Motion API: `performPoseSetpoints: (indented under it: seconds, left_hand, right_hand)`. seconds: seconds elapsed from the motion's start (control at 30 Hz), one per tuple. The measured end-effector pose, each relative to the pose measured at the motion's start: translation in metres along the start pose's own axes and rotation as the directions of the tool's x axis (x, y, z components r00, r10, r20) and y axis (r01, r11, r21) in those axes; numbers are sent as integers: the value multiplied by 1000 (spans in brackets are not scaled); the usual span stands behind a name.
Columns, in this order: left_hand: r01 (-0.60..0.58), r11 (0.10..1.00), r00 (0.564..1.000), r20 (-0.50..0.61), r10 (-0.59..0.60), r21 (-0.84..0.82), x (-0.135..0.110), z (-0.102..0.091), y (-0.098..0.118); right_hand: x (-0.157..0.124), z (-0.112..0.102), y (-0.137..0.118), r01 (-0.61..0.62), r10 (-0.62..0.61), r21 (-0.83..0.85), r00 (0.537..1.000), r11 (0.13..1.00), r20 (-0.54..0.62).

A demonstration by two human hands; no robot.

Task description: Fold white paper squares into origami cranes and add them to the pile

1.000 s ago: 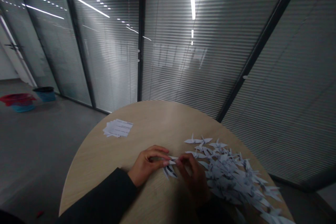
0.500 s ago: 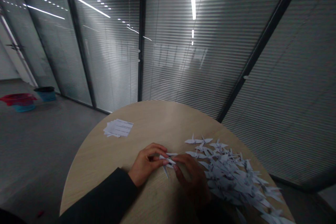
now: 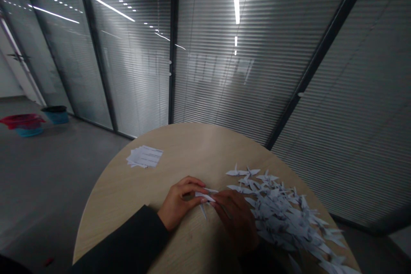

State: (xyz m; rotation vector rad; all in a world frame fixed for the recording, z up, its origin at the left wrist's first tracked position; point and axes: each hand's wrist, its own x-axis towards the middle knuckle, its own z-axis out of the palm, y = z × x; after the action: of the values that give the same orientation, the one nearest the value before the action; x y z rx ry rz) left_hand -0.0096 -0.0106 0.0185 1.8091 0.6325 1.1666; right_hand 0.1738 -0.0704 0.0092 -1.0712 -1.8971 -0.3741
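Your 2 hands are together, the left hand [image 3: 178, 203] and right hand [image 3: 236, 218] both pinching what looks like a folded paper crane [image 3: 203, 197] on the round wooden table [image 3: 128, 197], just left of a heap of paper cranes [image 3: 279, 218].

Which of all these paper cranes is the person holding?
The small paper crane pinched between the left hand and right hand, apart from the pile, where the others lie loose.
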Motion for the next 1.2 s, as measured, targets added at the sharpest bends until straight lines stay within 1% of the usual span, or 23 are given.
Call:
performPoseSetpoints:
  seconds: [0.13, 0.27, 0.43, 0.8, 0.87, 0.9, 1.0, 1.07, 1.2]
  left_hand:
    - [8, 999, 1000, 2, -9, 42, 0, 0, 1]
    - [-3, 999, 1000, -4, 3, 51, -1, 0, 0]
    - [-4, 999, 1000, -14, 4, 52, -1, 2, -1]
    - [-57, 995, 998, -26, 59, 78, -1, 3, 3]
    - [-72, 993, 996, -44, 76, 89, -1, 2, 4]
    - [-80, 992, 995, -57, 86, 99, -1, 2, 4]
    - [-112, 984, 987, -100, 127, 141, -1, 0, 3]
    - [-156, 974, 978, -116, 176, 164, -1, 0, 2]
    - [-240, 953, 959, -108, 262, 187, -2, -1, 1]
  right_hand:
    - [-1, 1, 0, -42, 42, -1, 999, 999, -23]
    - [1, 0, 0, -10, 10, 4, 1000, 1000, 10]
    - [1, 0, -2, -10, 10, -8, 1000, 1000, -24]
    - [4, -7, 0, 16, -15, -13, 999, 1000, 53]
    - [5, -7, 0, 58, -58, -6, 996, 998, 66]
    - [6, -7, -1, 58, -57, -2, 997, 998, 57]
    - [7, -6, -2, -22, 22, -4, 1000, 1000, -6]
    - [7, -4, -3, -66, 66, 4, 997, 998, -33]
    - [6, -2, -4, -67, 68, 29, 997, 997, -32]
